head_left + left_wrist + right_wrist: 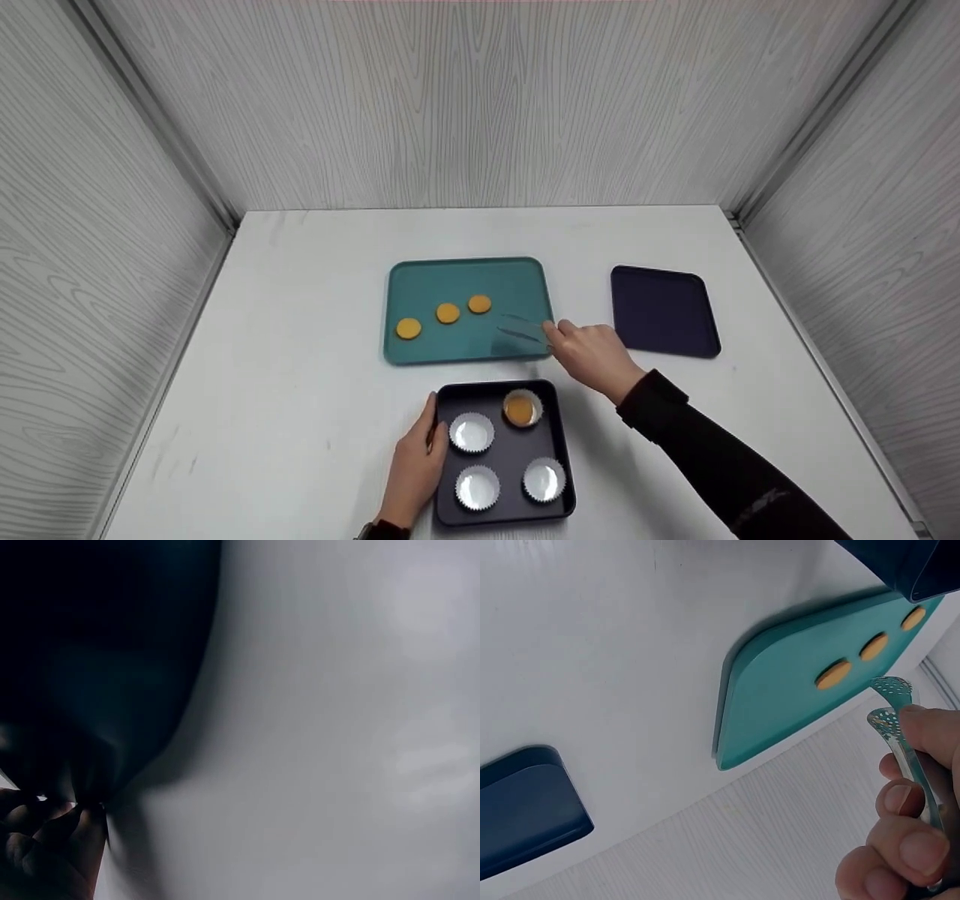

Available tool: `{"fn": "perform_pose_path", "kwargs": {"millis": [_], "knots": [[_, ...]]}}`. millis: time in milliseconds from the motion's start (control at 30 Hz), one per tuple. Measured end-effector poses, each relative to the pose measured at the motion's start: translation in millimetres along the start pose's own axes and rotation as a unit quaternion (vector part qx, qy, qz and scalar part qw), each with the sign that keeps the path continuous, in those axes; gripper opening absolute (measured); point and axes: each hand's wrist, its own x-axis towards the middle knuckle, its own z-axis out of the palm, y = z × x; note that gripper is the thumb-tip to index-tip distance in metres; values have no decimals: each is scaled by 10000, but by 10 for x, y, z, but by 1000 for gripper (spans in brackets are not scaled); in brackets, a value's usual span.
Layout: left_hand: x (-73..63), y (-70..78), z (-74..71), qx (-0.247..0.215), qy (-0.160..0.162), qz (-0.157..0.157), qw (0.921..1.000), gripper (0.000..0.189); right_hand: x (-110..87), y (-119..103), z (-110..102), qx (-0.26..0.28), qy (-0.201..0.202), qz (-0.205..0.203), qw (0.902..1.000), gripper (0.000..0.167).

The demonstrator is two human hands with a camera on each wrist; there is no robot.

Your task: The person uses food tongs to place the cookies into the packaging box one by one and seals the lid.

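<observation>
Slim silver metal tongs with perforated, rounded tips (pixel 909 757) sit in the right hand (pixel 596 356), its fingers curled round the arms, the tips apart just ahead of them. They look light, springy and slick, best held mid-arm. Left of those fingers, three flat, round orange discs (pixel 448 313) lie on a shallow teal tray with rounded corners (pixel 465 277); I'd guess them light, perhaps brittle, safest taken by the edge. Nearer the person, the left hand (pixel 416 465) pinches the wall of a deeper, stiff-looking navy tray (pixel 510 450). Right of its fingers stand four pleated silver cups (pixel 472 433), probably easily crushed; the far-right one holds another orange disc (pixel 519 409). Right of the right hand, a second, smooth navy tray (pixel 666 311) rests on the white tabletop (pixel 300 375).
</observation>
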Motion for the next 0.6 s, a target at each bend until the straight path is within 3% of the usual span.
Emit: {"fn": "perform_pose_path", "kwargs": {"millis": [333, 600], "knots": [[13, 13, 13, 32, 62, -27, 10000, 53, 118, -9, 148, -236, -188, 96, 9995, 32], [19, 18, 17, 64, 98, 128, 9999, 52, 182, -12, 224, -261, -258, 53, 9993, 23]]}}
